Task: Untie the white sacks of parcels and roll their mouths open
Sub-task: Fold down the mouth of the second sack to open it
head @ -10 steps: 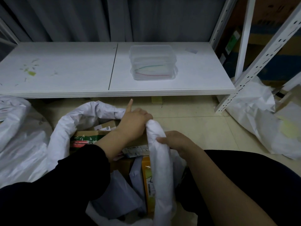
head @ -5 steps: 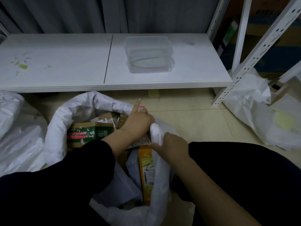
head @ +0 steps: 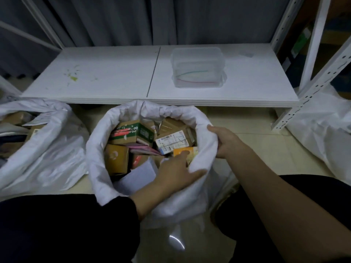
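Both hands work on the rolled rim of the middle sack (head: 98, 141), which stands on the floor in front of the person, just below the white shelf (head: 106, 76). The right hand (head: 226, 143) grips the rim from outside at 3 o'clock of the mouth, its fingers curled over the roll. The left hand (head: 176, 173) is at about 5 o'clock, with the fingers inside the sack and the thumb outside, so it seems to pinch the cloth between them.

The mouth looks already wide and round, so the step is probably to finish the roll on the near right part. To do it well, the hands should turn the cloth outward and down in short portions, moving around the rim, so that the roll has the same thickness everywhere. The fingers inside should not push the parcels (head: 136, 131), because the sack could lean over.

Counted: three white sacks are in view. The middle one is open, the left sack (head: 47, 149) at 9 o'clock is open too, and the mouth of the right sack (head: 319, 133) at 3 o'clock is not visible. At least six parcels can be told apart in the middle sack. One clear plastic box (head: 197, 67) stands on the shelf at 12 o'clock.
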